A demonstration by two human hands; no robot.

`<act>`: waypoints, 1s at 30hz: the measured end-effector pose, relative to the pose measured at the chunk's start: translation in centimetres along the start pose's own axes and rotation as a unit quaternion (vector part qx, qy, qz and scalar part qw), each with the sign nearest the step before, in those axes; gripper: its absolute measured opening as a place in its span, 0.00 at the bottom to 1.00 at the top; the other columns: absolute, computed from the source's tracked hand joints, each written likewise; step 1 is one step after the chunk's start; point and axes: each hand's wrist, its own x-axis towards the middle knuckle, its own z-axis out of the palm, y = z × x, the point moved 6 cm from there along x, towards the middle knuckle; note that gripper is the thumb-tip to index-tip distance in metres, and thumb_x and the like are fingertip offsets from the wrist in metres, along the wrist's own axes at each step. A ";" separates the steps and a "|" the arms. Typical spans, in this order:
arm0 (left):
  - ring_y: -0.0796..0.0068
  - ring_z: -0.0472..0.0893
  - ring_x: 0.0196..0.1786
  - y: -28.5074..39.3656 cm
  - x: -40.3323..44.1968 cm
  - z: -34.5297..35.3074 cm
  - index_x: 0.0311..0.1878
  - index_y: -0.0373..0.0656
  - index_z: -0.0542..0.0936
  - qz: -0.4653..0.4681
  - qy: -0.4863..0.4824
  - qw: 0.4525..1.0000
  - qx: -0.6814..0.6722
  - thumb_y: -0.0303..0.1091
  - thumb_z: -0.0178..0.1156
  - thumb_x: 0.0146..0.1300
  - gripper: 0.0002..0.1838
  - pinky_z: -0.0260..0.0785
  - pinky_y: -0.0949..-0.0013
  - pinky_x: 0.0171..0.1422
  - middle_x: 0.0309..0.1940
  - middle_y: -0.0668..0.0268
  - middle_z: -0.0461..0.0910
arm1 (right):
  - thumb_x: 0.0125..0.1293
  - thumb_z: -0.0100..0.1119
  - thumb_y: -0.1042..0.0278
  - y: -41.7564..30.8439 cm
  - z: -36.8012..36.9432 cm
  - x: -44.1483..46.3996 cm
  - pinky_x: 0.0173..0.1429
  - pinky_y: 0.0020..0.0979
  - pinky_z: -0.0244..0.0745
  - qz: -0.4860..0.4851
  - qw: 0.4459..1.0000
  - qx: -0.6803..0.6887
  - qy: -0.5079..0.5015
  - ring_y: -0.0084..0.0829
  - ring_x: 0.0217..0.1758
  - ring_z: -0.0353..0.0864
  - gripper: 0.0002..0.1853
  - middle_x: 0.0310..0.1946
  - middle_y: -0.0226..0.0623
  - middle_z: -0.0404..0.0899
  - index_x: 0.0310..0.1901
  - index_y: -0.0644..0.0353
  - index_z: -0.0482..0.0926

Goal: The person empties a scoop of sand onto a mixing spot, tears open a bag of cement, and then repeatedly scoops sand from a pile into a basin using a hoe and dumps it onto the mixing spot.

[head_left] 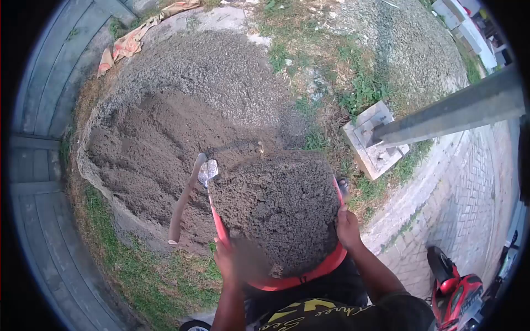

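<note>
A red container (326, 263) heaped with grey-brown sand (281, 212) is held against the front of my body. My left hand (225, 259) grips its left edge, partly covered by a blurred patch. On the opposite side, my right hand (348, 226) is closed on the right edge, thumb on top. Just left of the container, a tool with a wooden handle (185, 198) and a pale metal head (208, 172) lies on the sand pile (143, 149).
A grey wall (41, 220) runs down the left side, with torn sacking (130, 44) near its top. Right of the container stand a concrete block (367, 157) and a slanting post (452, 110). A red motorcycle (455, 295) is on the paving at lower right.
</note>
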 end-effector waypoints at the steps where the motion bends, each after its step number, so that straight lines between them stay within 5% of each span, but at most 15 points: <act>1: 0.81 0.58 0.13 2.3 -0.7 1.2 0.23 0.49 0.68 0.016 -0.025 1.000 0.004 0.62 0.39 0.71 0.29 0.48 0.73 0.18 0.11 0.76 0.59 | 0.74 0.33 0.39 -1.0 -2.0 -1.2 0.26 0.27 0.58 -0.009 0.999 0.025 0.027 0.19 0.21 0.62 0.31 0.17 0.24 0.62 0.22 0.57 0.65; 3: 0.80 0.58 0.13 7.1 -2.9 4.2 0.24 0.49 0.68 0.049 -0.077 0.996 0.021 0.63 0.39 0.70 0.28 0.48 0.74 0.19 0.11 0.76 0.59 | 0.75 0.32 0.41 -2.3 -7.0 -3.3 0.31 0.35 0.62 -0.022 0.996 0.058 0.065 0.27 0.24 0.65 0.33 0.18 0.35 0.66 0.24 0.66 0.67; 8: 0.80 0.57 0.14 16.0 -14.2 18.7 0.26 0.50 0.68 0.131 -0.223 0.962 0.082 0.64 0.38 0.70 0.29 0.49 0.74 0.19 0.12 0.76 0.59 | 0.75 0.34 0.41 -3.3 -24.6 -8.9 0.33 0.40 0.65 -0.028 0.970 0.082 0.227 0.35 0.24 0.68 0.34 0.18 0.46 0.66 0.27 0.69 0.70; 11: 0.80 0.58 0.15 18.8 -25.8 27.9 0.26 0.50 0.68 0.075 -0.336 0.936 0.071 0.64 0.37 0.70 0.28 0.50 0.73 0.20 0.13 0.76 0.59 | 0.74 0.35 0.41 -1.4 -34.4 -11.3 0.35 0.43 0.67 -0.007 0.947 0.090 0.309 0.45 0.25 0.71 0.34 0.19 0.52 0.68 0.28 0.70 0.71; 19: 0.78 0.57 0.15 13.9 -44.7 46.4 0.27 0.50 0.67 -0.017 -0.591 0.794 0.138 0.64 0.35 0.70 0.28 0.52 0.72 0.19 0.13 0.75 0.58 | 0.74 0.36 0.42 7.1 -51.1 -22.2 0.35 0.45 0.67 0.132 0.855 0.099 0.492 0.59 0.29 0.74 0.33 0.22 0.59 0.72 0.29 0.70 0.73; 21: 0.78 0.58 0.15 11.9 -48.8 50.1 0.28 0.49 0.67 -0.021 -0.644 0.745 0.173 0.63 0.35 0.70 0.28 0.53 0.72 0.19 0.13 0.75 0.58 | 0.74 0.36 0.41 8.9 -53.2 -24.9 0.35 0.44 0.67 0.148 0.823 0.101 0.540 0.53 0.25 0.73 0.34 0.19 0.56 0.70 0.28 0.70 0.71; 24: 0.78 0.59 0.14 9.0 -53.0 55.4 0.28 0.49 0.67 0.094 -0.638 0.701 0.305 0.65 0.37 0.69 0.29 0.53 0.72 0.19 0.13 0.75 0.58 | 0.74 0.34 0.37 13.0 -55.1 -28.2 0.36 0.38 0.67 0.237 0.758 0.167 0.584 0.30 0.26 0.65 0.37 0.18 0.44 0.66 0.27 0.71 0.69; 28: 0.79 0.59 0.11 6.3 -64.7 61.8 0.26 0.48 0.71 -0.014 -0.672 0.640 0.372 0.65 0.41 0.68 0.30 0.51 0.72 0.15 0.12 0.74 0.63 | 0.71 0.34 0.33 17.8 -59.9 -30.0 0.44 0.33 0.69 0.246 0.680 0.255 0.642 0.28 0.34 0.71 0.42 0.26 0.39 0.75 0.35 0.76 0.75; 30: 0.79 0.59 0.11 3.0 -68.1 68.1 0.26 0.48 0.71 0.074 -0.716 0.602 0.346 0.65 0.41 0.68 0.30 0.50 0.72 0.15 0.12 0.75 0.63 | 0.71 0.34 0.32 18.4 -63.4 -29.8 0.45 0.33 0.69 0.263 0.643 0.257 0.672 0.28 0.36 0.72 0.42 0.29 0.40 0.76 0.37 0.76 0.76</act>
